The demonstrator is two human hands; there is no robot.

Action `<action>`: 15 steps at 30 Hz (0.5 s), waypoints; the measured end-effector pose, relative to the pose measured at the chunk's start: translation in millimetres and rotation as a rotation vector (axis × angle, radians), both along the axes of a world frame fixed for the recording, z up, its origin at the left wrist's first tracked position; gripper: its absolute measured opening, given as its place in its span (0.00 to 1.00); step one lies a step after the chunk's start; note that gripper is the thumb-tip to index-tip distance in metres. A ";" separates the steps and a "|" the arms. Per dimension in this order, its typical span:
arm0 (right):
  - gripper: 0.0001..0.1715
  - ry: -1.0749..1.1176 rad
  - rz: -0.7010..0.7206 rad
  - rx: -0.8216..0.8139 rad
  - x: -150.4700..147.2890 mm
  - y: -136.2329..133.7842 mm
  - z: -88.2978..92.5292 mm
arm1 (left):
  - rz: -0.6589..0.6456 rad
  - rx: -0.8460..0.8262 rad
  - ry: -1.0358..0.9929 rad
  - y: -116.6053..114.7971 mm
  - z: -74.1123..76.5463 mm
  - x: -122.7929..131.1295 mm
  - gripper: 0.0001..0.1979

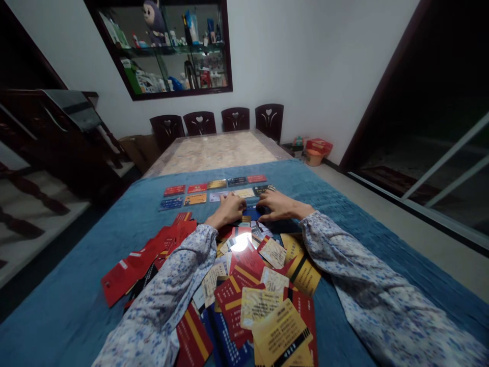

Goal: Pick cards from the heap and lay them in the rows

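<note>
My left hand [231,208] and my right hand [278,206] are close together over the blue cloth, fingers curled down. Between them lies a dark blue card [251,212], its left edge at my left fingertips and its right edge at my right fingertips. Just beyond my fingers runs a row of cards, with an orange card [195,199] and a cream card [244,193] in it; my left hand partly covers a pale purple card [216,197]. Behind my right hand is a black card [264,189]. Under my forearms spreads a loose heap with red cards [237,300] and gold cards [284,334].
A farther row holds red, gold and dark cards, including a gold card [216,184]. Left of my left sleeve lies a pile of red cards [130,270]. The blue cloth [344,255] covers the near table; several dark chairs [235,120] line the far end.
</note>
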State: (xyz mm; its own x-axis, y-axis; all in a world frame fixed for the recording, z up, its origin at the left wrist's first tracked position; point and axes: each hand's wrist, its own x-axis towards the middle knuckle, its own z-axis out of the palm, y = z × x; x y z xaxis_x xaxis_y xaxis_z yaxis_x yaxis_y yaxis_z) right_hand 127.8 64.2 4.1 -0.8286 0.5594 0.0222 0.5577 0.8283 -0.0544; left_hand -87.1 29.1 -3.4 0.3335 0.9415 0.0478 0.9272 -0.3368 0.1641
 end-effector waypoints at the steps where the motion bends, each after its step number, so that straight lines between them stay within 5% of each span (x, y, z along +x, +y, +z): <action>1: 0.23 0.000 0.004 0.003 0.3 -0.2 0.5 | 0.002 -0.004 -0.005 -0.5 0.6 0.2 0.14; 15: 0.25 0.060 -0.076 -0.045 22.5 17.5 -2.0 | -0.107 0.030 -0.104 1.4 -3.8 -1.5 0.15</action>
State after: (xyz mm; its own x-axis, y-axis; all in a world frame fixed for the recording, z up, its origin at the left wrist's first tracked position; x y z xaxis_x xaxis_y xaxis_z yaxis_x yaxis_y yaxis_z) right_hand 150.3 81.7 2.2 -0.7816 0.6222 0.0439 0.6136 0.7796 -0.1254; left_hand -88.6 30.5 -7.2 0.4233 0.8987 0.1147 0.8645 -0.4386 0.2457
